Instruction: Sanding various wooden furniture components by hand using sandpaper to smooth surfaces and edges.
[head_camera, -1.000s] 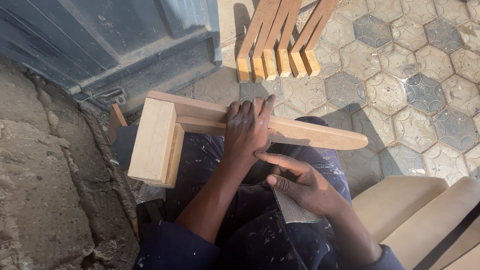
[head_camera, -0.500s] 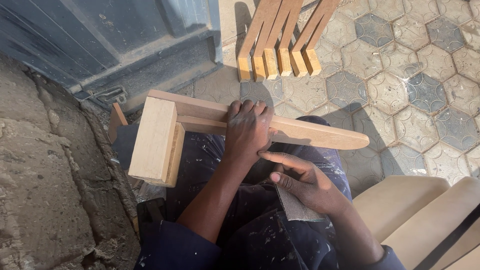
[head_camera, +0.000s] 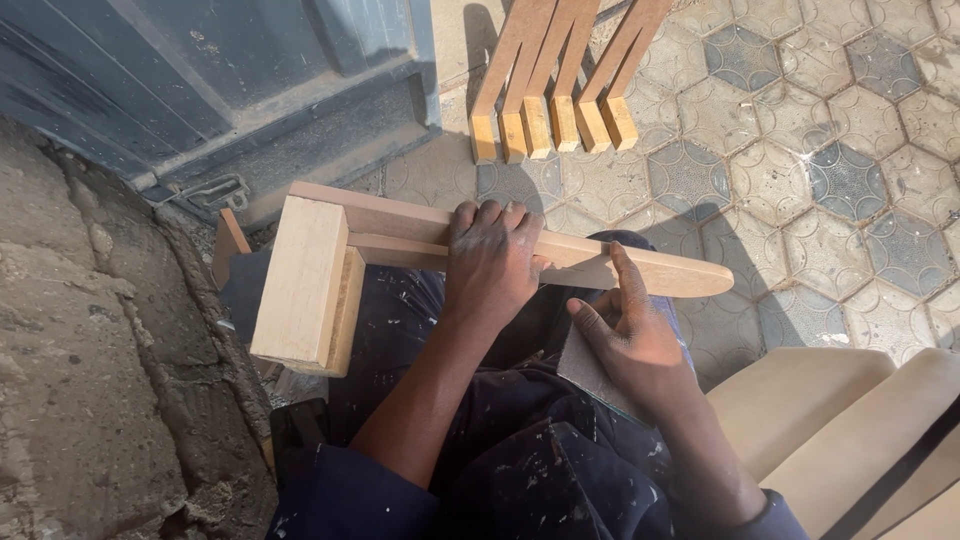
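The right hand (head_camera: 632, 338) is nearest, its fingers curled around a grey sheet of sandpaper (head_camera: 592, 372) with the forefinger pressed flat along the edge of the wooden piece (head_camera: 420, 240) lying across the lap. Just left of those fingers, the left hand (head_camera: 492, 262) clamps its fingers shut over that piece, whose thick block end (head_camera: 300, 282) sticks out further left. Beyond the fingertips, wooden slats (head_camera: 552, 95) stand on the tiled floor (head_camera: 800, 180)
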